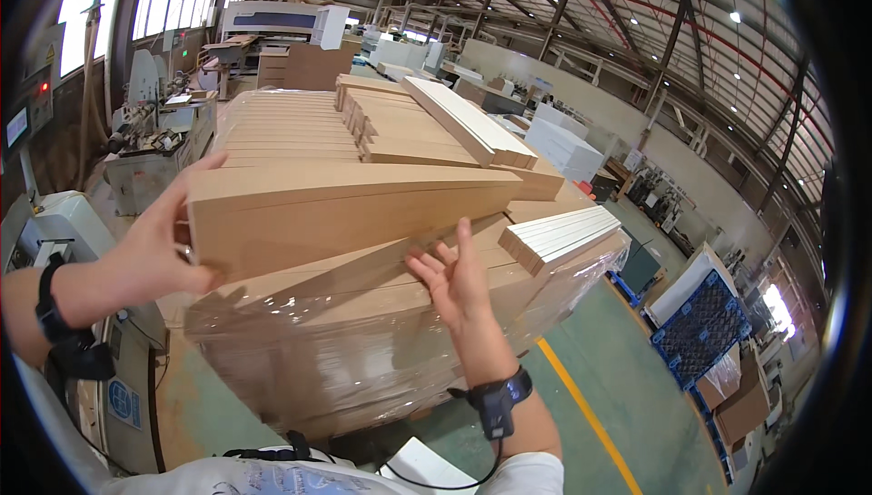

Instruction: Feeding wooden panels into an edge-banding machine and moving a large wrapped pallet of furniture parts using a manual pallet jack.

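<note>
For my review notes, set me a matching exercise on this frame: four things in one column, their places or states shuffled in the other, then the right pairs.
Things
A. Left hand
B. Right hand
C. Short white-topped strips
D. Blue pallet

Places or states
1. Tilted, beyond the yellow floor line
2. Fingers spread, below the held brown boards
3. Lying on the right part of the wrapped stack
4. At the left end of the held brown boards

Pairs: A-4, B-2, C-3, D-1

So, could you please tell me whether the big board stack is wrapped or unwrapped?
Partly wrapped: clear film shines and wrinkles across the near side, while the upper boards look uncovered.
</note>
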Available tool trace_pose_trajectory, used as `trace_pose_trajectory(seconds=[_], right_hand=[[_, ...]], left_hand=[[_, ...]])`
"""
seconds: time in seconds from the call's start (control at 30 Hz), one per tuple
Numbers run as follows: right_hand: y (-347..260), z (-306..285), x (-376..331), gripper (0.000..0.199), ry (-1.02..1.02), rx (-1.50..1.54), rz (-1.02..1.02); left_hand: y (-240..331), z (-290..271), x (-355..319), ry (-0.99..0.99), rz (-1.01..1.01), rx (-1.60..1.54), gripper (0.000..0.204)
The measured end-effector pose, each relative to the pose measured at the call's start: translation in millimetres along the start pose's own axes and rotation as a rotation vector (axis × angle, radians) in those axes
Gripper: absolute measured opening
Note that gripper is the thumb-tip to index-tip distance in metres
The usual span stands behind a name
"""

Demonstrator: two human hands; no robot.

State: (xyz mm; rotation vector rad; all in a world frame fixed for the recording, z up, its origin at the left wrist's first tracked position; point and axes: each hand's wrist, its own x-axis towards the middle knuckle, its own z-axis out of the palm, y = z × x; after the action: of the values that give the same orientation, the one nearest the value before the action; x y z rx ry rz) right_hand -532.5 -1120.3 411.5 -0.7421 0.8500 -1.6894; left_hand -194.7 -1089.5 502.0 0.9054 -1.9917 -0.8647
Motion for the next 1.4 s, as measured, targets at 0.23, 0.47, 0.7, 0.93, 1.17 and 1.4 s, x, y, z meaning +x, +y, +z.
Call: trace_pose_trajectory(seconds=[0.23, 0.47, 0.7, 0.93, 1.17, 1.4], right_hand=[[3, 37, -8, 0.096, -0.066, -0.036, 0.137], [31, 101, -39, 0.105, -0.156, -0.305, 0.199], [64, 160, -66, 0.097, -0.067, -0.335, 0.166], [81, 197, -81, 0.088, -0.148, -0.322, 0.205], [120, 248, -65, 0.073, -0.233, -0.213, 0.285], [159, 335, -130, 0.062, -0.428, 0.096, 0.246]], left_hand=[[15, -57, -135, 0.049, -0.140, -0.375, 0.100], [4, -104, -238, 0.040, -0.195, -0.213, 0.092], [-23, -135, -292, 0.093, 0.004, 0.130, 0.089], [-11, -150, -325, 0.149, 0.193, 0.450, 0.089], [-53, -133, -387, 0.815, 0.059, -0.056, 0.092], [-102, -101, -408, 1.404, 0.147, -1.505, 0.024]])
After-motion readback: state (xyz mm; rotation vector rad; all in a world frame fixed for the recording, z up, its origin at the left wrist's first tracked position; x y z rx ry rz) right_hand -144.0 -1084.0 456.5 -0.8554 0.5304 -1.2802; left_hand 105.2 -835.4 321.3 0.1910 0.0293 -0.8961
